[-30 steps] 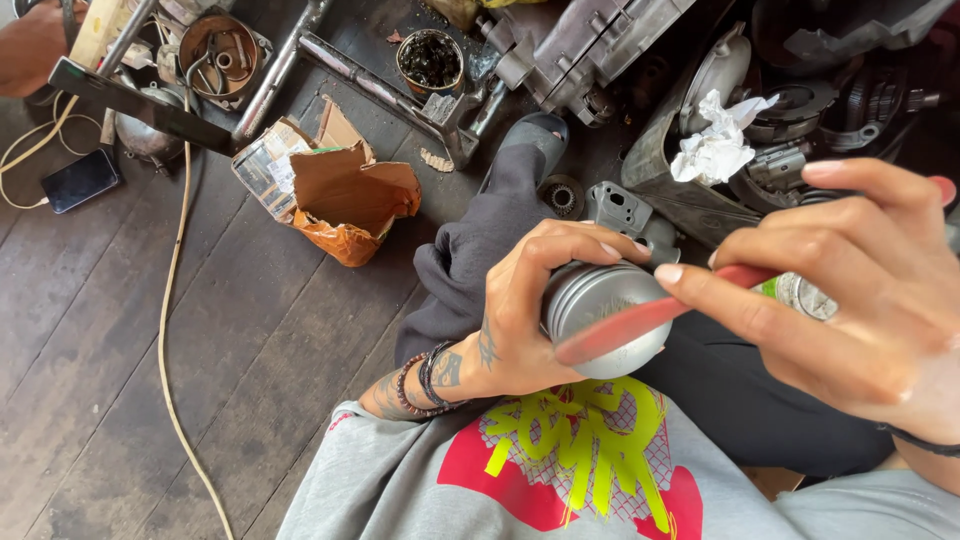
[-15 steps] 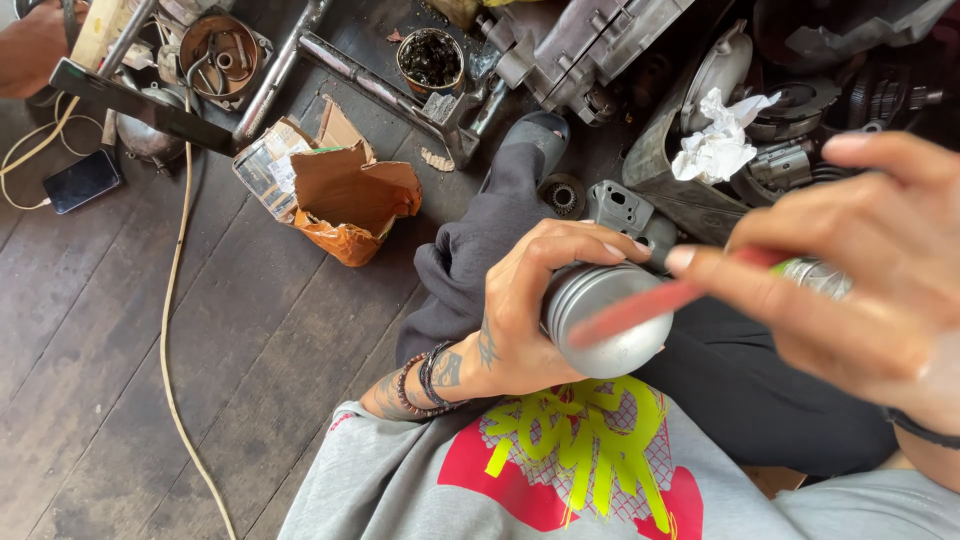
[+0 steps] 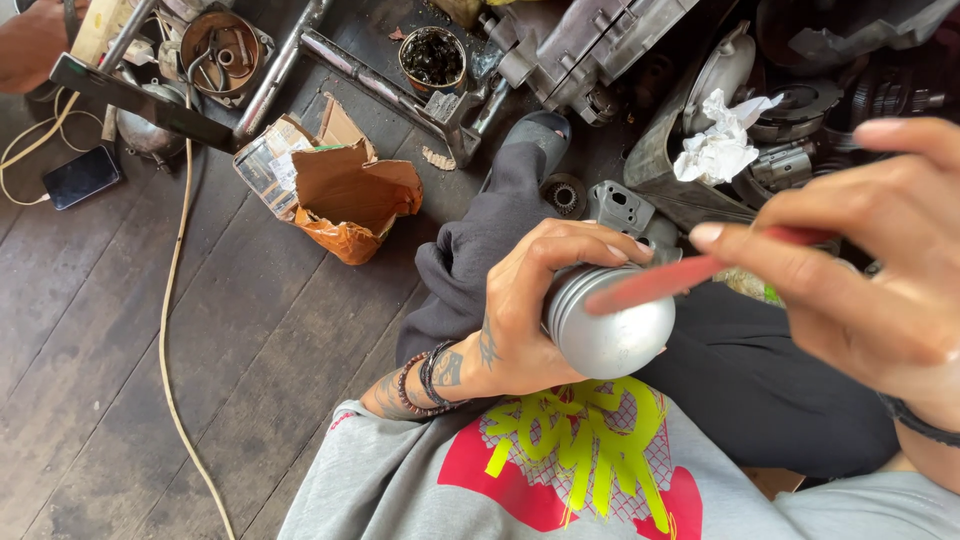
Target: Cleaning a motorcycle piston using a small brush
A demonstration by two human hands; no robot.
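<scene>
Centre frame: one grey metal piston [image 3: 610, 330], clamped in the curled left hand [image 3: 525, 305]; the right hand [image 3: 870, 260], at right, has its fingers pinched together on one red tool [image 3: 690, 275] whose tip lies on the piston crown. Upper centre: one round tin [image 3: 432, 57] containing dark matter. Left of centre: one torn cardboard box [image 3: 345, 195], contents not discernible, and one phone [image 3: 82, 177] at far left on the plank floor [image 3: 150, 400].

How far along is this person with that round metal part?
Done: the metal cylinder is out of the engine parts on the floor. In hand: the left hand grips it while the right hand lays a thin red tool across its top. What is left cannot be told.
</scene>
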